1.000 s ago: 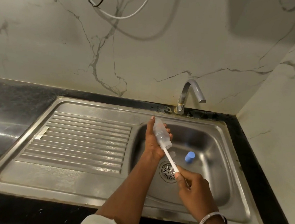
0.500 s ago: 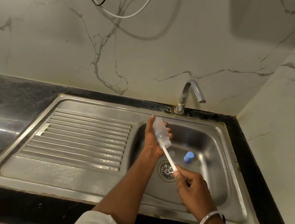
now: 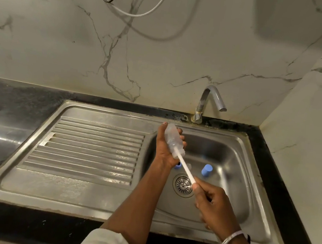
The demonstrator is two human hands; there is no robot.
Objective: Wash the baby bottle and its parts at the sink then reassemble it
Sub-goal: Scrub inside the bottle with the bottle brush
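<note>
The clear baby bottle (image 3: 174,141) is held above the left part of the sink basin (image 3: 228,185), tilted, with its base up toward the back rim and its mouth down toward the drain (image 3: 183,185). The left hand (image 3: 164,149) grasps it round the body: the thumb lies along the left side up to the base, and the fingertips curl round and show on the right side. A white brush handle (image 3: 186,169) runs out of the bottle's mouth on a slant down to the right hand (image 3: 214,205), whose fingers are clenched round the handle's lower end. This hand is a little blurred. The brush's head is inside the bottle and cannot be made out through the cloudy plastic.

On the basin floor beyond the drain stands a blue cap (image 3: 206,170). A second blue part (image 3: 177,165) peeks out from behind the left wrist, and a small clear piece (image 3: 189,166) lies just beside the handle; what it is I cannot tell.

A bangle (image 3: 229,241) sits on the right wrist and a white sleeve (image 3: 108,243) covers the left arm at the bottom edge. The ribbed draining board (image 3: 96,147) lies left of the basin, the tap (image 3: 208,102) stands at the back rim, and a dark counter (image 3: 13,98) frames the steel. Cables (image 3: 134,15) hang on the marble wall (image 3: 180,56)
</note>
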